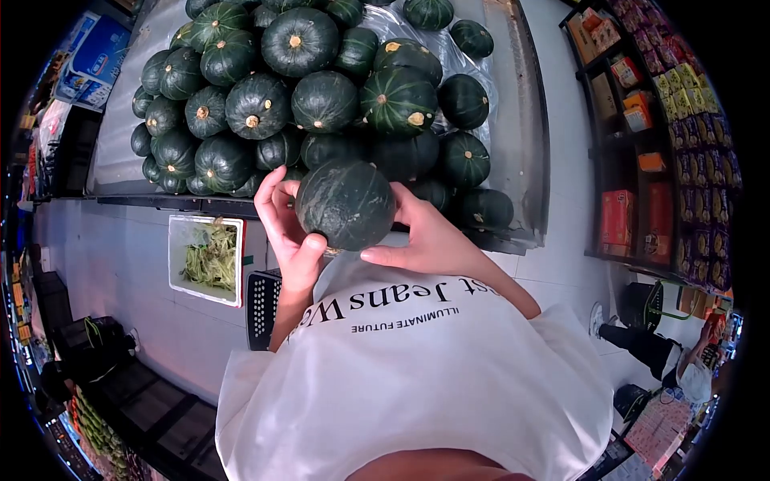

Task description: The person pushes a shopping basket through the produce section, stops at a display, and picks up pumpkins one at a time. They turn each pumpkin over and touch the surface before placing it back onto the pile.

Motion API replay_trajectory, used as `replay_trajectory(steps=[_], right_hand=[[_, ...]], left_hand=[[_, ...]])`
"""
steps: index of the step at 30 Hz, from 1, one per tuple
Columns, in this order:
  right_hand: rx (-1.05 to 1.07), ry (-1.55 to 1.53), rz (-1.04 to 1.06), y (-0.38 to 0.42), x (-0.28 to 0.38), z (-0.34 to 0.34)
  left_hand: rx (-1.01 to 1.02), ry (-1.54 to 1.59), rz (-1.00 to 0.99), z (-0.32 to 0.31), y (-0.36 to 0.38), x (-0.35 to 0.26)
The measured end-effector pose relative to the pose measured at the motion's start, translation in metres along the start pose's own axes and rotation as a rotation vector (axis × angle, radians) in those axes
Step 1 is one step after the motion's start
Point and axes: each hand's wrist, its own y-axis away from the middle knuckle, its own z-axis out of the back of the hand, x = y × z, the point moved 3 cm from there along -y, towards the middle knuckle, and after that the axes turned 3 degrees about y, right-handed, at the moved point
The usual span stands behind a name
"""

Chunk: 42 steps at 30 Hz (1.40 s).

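Between my two hands, in front of my chest, is a round dark green pumpkin (346,204) with pale scuffs on its skin. My left hand (290,232) curls around its left side, thumb low on the front. On the right side my right hand (425,239) presses against it with the thumb below; some of its fingers are hidden behind the pumpkin. Just beyond, a heap of similar green pumpkins (258,105) covers much of a display stand (520,152), several with tan stem scars showing. Clear plastic sheeting (481,74) lies under those at the right.
A white foam box (173,255) with leafy scraps stands on the floor at left, beside a black perforated crate (261,301). Shelves of packaged goods (658,200) line the right. Another person (654,350) is at the far lower right. Blue packages (100,52) sit at upper left.
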Motion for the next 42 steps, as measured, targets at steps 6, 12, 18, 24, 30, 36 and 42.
replay_trajectory(steps=[6,12,18,24,30,36,42], right_hand=[[0.068,0.241,0.020,-0.014,0.001,-0.013],[0.020,0.182,0.062,-0.028,0.000,-0.029],[0.008,0.119,0.057,-0.039,-0.008,-0.034],[-0.080,0.025,0.024,-0.034,-0.008,-0.012],[-0.363,-0.130,-0.122,0.020,-0.007,0.028],[-0.575,-0.102,-0.065,0.077,-0.024,0.060],[-0.638,-0.096,-0.043,0.108,-0.041,0.084]], left_hand=[[-0.108,-0.081,0.119,0.027,0.020,0.005],[-0.116,0.051,0.156,0.045,0.026,0.014],[-0.021,-0.038,0.048,0.039,0.022,0.000],[0.181,0.148,0.197,0.012,-0.001,-0.003],[0.511,0.022,0.382,-0.037,-0.020,0.009],[0.776,-0.060,0.469,-0.099,-0.026,0.032],[0.876,-0.145,0.365,-0.138,-0.027,0.044]])
